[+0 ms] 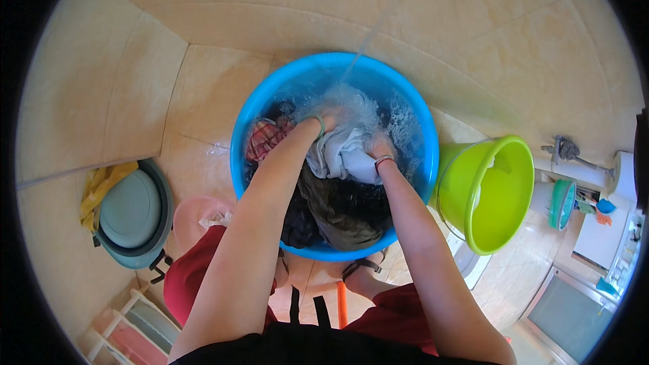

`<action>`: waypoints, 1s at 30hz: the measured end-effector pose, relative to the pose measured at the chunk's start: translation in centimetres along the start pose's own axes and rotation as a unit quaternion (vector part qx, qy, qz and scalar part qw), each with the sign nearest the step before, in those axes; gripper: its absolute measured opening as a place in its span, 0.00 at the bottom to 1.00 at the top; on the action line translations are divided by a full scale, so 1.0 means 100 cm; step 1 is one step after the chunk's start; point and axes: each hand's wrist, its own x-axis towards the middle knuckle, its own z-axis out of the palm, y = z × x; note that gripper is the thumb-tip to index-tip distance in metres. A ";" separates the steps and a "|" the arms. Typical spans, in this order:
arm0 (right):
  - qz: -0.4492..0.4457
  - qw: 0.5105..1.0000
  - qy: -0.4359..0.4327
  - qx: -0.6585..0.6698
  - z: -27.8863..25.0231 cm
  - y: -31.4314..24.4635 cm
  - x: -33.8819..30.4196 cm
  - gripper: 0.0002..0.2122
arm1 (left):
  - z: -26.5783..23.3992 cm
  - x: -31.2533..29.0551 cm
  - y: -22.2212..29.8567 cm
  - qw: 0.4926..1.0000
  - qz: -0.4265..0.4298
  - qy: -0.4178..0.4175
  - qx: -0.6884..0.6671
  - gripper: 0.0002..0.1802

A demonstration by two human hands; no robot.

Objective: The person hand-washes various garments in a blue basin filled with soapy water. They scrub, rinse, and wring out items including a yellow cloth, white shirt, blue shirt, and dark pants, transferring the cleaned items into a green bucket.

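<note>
A large blue basin [242, 94] of sudsy water and laundry stands in front of me. Both arms reach down into it. My left hand [329, 119] is closed on the upper part of a wet pale blue-grey garment [341, 153], its fingertips blurred by splashing water. At the garment's right side my right hand [382, 147] grips it, with the fingers partly under water. A thin stream of water [365, 44] falls in just beyond my hands. Red checked cloth [266, 138] lies at the basin's left, and dark olive cloth [334, 213] with black cloth fills the near side.
A lime-green bucket [503, 196] with a wire handle stands close on the right. At left are a stack of grey-blue basins [132, 209] with a yellow cloth [101, 196], a pink basin [193, 220] and a rack [138, 324]. Tiled wall [304, 20] rises behind the blue basin.
</note>
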 end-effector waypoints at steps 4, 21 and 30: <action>-0.044 0.998 -0.040 0.013 -0.007 -0.028 -0.003 0.27 | 0.009 -0.001 -0.028 0.973 -0.137 0.124 -0.142 0.32; -0.192 0.893 0.250 0.321 -0.032 0.001 -0.050 0.15 | 0.003 -0.105 0.018 0.901 -0.023 0.405 -0.154 0.18; -0.256 0.820 0.308 0.409 -0.131 -0.044 -0.151 0.14 | 0.076 -0.148 0.083 0.619 -0.203 0.574 -0.496 0.28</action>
